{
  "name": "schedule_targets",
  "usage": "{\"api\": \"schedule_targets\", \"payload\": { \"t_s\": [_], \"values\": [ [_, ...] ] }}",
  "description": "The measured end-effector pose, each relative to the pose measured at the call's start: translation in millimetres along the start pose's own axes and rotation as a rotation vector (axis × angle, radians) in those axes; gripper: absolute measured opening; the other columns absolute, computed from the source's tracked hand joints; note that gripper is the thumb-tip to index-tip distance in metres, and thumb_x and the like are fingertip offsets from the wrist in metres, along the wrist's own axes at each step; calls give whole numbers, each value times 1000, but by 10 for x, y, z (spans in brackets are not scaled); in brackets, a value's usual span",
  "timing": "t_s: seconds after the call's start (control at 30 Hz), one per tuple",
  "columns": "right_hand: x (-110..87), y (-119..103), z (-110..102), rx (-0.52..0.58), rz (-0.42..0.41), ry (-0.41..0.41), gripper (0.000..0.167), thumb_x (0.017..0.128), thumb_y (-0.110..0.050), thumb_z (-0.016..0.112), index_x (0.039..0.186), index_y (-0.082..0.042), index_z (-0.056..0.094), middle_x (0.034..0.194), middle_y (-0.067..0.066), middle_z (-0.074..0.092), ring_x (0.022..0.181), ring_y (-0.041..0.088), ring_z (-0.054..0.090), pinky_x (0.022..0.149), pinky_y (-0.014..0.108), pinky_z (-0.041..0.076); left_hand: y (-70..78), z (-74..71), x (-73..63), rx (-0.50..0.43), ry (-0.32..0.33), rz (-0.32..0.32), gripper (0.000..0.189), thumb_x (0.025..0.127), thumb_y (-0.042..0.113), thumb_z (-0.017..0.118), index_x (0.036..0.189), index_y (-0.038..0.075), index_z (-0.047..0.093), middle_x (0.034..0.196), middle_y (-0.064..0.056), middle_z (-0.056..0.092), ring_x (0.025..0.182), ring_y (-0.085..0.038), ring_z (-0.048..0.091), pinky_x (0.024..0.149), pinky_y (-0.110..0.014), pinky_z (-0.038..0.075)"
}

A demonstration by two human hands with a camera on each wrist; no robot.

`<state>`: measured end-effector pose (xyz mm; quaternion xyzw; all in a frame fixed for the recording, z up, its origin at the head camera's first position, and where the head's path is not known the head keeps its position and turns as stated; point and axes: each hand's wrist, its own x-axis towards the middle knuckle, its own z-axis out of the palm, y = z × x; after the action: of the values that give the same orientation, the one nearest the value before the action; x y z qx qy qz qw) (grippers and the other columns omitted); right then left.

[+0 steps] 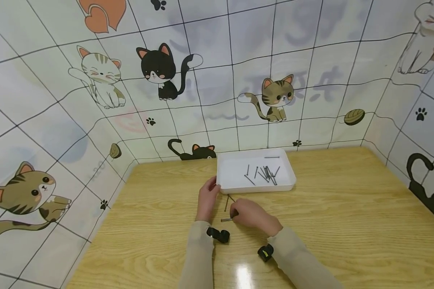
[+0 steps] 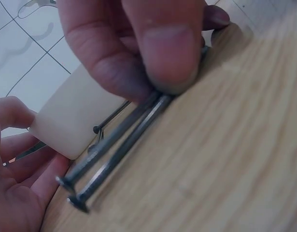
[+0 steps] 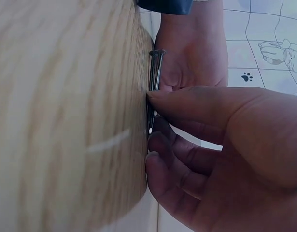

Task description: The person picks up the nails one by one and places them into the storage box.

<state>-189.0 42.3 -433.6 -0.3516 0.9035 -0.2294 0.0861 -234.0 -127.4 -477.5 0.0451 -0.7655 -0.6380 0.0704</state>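
Observation:
My right hand [image 1: 251, 214] pinches two dark metal nails [image 2: 121, 145] between thumb and fingers, low over the wooden table. Their flat heads point left in the head view; the pinching fingers cover the other ends. My left hand [image 1: 207, 200] holds the front left corner of a white tray [image 1: 256, 190], thumb and fingers against its wall. Between that corner and my right hand lie two more loose nails [image 1: 226, 204] on the table, partly hidden in the left wrist view. Inside the tray, several nails [image 1: 267, 173] lie scattered, most in a cluster right of centre.
The wooden table [image 1: 347, 208] stretches out on both sides of the tray. Behind the tray stands a wall [image 1: 217, 96] covered with cat drawings and grid lines, and similar walls close in the left and right sides.

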Motion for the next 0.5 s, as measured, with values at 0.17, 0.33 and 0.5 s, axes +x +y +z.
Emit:
{"api": "schedule_targets", "payload": {
  "t_s": [0.17,0.33,0.5],
  "values": [
    [4,-32,-11,-14,17,-9,3,76,-10,65,75,-10,67,71,-7,58,66,11,55,60,28,45,4,4,-3,-7,-2,-4,40,89,19,53,129,13,49,126,-4,51,110,-17,48,92,-39,37],
    [-4,-42,-7,-28,61,-6,9,74,-9,65,69,-15,61,66,-9,54,59,8,49,56,26,42,3,11,2,-6,-7,-9,41,89,20,53,129,13,49,126,-4,51,110,-17,48,92,-39,37],
    [-12,-31,-14,-2,92,0,9,75,-9,62,71,-16,58,66,-9,52,59,8,47,55,27,39,13,7,11,5,4,-13,41,89,19,53,129,12,49,125,-4,51,109,-16,49,92,-38,37]
  ]
}}
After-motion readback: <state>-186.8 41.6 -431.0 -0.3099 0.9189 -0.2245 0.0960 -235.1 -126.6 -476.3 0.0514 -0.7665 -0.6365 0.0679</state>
